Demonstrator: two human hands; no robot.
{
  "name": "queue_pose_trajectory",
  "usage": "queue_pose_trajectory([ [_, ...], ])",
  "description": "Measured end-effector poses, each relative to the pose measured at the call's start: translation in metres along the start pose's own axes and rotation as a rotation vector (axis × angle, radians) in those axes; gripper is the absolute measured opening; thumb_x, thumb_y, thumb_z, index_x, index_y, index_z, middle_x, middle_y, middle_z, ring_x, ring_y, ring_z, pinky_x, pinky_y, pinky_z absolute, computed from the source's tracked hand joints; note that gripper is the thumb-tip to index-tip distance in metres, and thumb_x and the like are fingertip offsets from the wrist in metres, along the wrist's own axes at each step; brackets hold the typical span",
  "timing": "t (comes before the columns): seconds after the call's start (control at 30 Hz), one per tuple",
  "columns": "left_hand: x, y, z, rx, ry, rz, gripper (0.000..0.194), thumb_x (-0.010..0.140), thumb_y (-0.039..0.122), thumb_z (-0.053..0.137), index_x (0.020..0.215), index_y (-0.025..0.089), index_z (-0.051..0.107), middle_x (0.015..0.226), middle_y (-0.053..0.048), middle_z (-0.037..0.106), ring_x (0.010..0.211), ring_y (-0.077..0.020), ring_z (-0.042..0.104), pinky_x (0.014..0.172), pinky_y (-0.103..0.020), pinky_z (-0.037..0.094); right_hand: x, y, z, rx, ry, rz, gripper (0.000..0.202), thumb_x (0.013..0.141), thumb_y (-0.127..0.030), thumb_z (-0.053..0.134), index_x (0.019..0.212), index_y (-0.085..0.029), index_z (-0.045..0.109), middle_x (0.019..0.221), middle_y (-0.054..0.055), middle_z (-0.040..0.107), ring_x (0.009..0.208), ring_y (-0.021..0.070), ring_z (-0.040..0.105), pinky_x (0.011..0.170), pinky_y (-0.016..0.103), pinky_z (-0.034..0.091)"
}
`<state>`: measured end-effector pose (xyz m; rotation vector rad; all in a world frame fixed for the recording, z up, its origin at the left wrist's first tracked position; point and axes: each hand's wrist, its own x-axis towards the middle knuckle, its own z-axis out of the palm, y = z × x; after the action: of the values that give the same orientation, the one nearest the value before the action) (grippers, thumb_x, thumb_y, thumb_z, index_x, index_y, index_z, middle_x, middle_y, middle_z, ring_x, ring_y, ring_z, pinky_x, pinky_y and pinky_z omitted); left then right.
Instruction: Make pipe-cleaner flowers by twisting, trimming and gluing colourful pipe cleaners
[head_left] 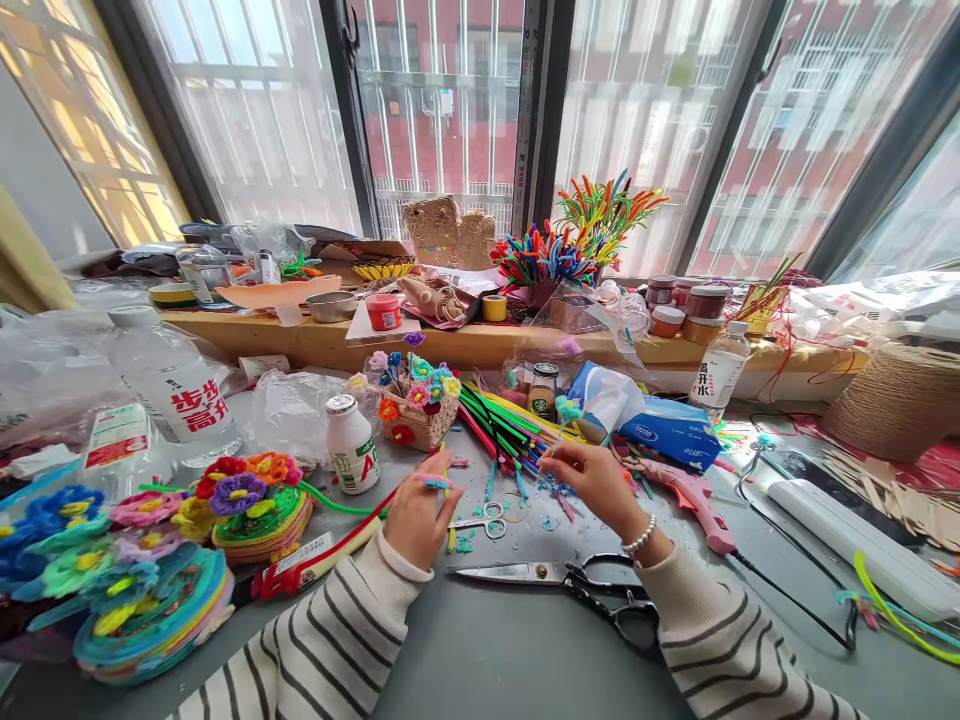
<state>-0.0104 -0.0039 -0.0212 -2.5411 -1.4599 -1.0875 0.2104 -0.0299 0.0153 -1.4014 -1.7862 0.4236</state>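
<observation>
My right hand, a beaded bracelet at its wrist, pinches the thin stem of a small teal fuzzy flower. The flower head stands above the fingertips. Left of it, my left hand is closed around a yellow pipe cleaner, whose ends show above and below the fingers; a light blue bit shows at the fingers too. Between the hands lie small scissors among teal scraps. Large black-handled scissors rest nearer to me. Beyond the hands is a wicker basket of small fuzzy flowers.
A pink glue gun with its cord lies right of my right hand. Loose pipe cleaners, a tissue box and a white bottle stand behind. Colourful flower pieces fill the left; a twine spool is far right.
</observation>
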Motion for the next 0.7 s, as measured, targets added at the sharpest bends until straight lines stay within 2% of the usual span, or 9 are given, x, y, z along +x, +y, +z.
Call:
queue_pose_trajectory([
  [0.07,0.008,0.011,-0.008,-0.249,0.025,0.071,0.023,0.070,0.029,0.044,0.088,0.016,0.051,0.102,-0.010,0.053,0.094,-0.0191,0.048,0.079,-0.033,0.039,-0.005,-0.011,0.016,-0.061,-0.092,-0.082,0.020,0.073,-0.030,0.045,0.065,-0.016,0.057,0.053,-0.002,0.055,0.047,0.0090,0.047,0.046,0.018,0.033],
  [0.17,0.014,0.030,-0.013,-0.486,0.023,0.025,0.020,0.068,0.027,0.049,0.083,0.016,0.052,0.086,-0.007,0.060,0.080,-0.0164,0.054,0.068,-0.029,0.044,-0.013,-0.024,0.036,-0.200,-0.069,-0.169,0.016,0.073,-0.027,0.046,0.065,-0.017,0.056,0.059,0.000,0.058,0.052,0.0102,0.049,0.050,0.019,0.033],
  [0.27,0.013,0.044,-0.008,-0.567,0.084,0.005,0.010,0.067,0.025,0.051,0.065,0.016,0.054,0.067,-0.003,0.060,0.067,-0.0145,0.055,0.064,-0.027,0.044,-0.018,-0.031,0.046,-0.285,-0.050,-0.198,0.014,0.073,-0.025,0.046,0.068,-0.018,0.057,0.062,0.001,0.059,0.056,0.0116,0.050,0.051,0.020,0.033],
  [0.37,0.012,0.046,-0.006,-0.560,0.156,0.014,0.009,0.065,0.025,0.052,0.062,0.016,0.054,0.063,-0.002,0.059,0.065,-0.0139,0.054,0.065,-0.027,0.043,-0.020,-0.031,0.046,-0.244,-0.049,-0.198,0.012,0.074,-0.025,0.046,0.076,-0.019,0.056,0.066,0.000,0.060,0.058,0.0115,0.051,0.054,0.020,0.034],
  [0.47,0.019,0.033,-0.012,-0.481,0.260,-0.050,0.010,0.066,0.027,0.051,0.067,0.017,0.053,0.064,-0.001,0.058,0.063,-0.0131,0.054,0.061,-0.025,0.044,-0.021,-0.028,0.046,-0.138,-0.023,-0.164,0.023,0.072,-0.028,0.047,0.094,-0.020,0.048,0.075,0.000,0.060,0.057,0.0105,0.052,0.054,0.019,0.036],
  [0.57,0.035,0.007,-0.020,-0.246,0.375,-0.161,0.014,0.067,0.029,0.046,0.066,0.016,0.051,0.074,-0.004,0.059,0.066,-0.0157,0.055,0.061,-0.027,0.044,-0.024,-0.025,0.048,-0.097,-0.018,-0.149,0.029,0.074,-0.025,0.044,0.102,-0.019,0.042,0.075,0.000,0.059,0.052,0.0100,0.051,0.051,0.019,0.036],
  [0.63,0.047,-0.011,-0.022,-0.085,0.359,-0.218,0.014,0.066,0.028,0.045,0.064,0.016,0.051,0.069,-0.006,0.059,0.064,-0.0189,0.055,0.060,-0.031,0.043,-0.027,-0.024,0.050,-0.098,-0.014,-0.158,0.029,0.075,-0.023,0.041,0.104,-0.019,0.039,0.072,-0.001,0.059,0.050,0.0098,0.051,0.049,0.019,0.036],
  [0.7,0.056,-0.025,-0.021,-0.042,0.350,-0.229,0.010,0.065,0.025,0.045,0.061,0.017,0.050,0.065,-0.005,0.058,0.066,-0.0202,0.055,0.062,-0.033,0.043,-0.028,-0.025,0.052,-0.098,-0.011,-0.172,0.031,0.076,-0.021,0.039,0.106,-0.019,0.037,0.071,-0.002,0.059,0.049,0.0097,0.051,0.049,0.019,0.035],
])
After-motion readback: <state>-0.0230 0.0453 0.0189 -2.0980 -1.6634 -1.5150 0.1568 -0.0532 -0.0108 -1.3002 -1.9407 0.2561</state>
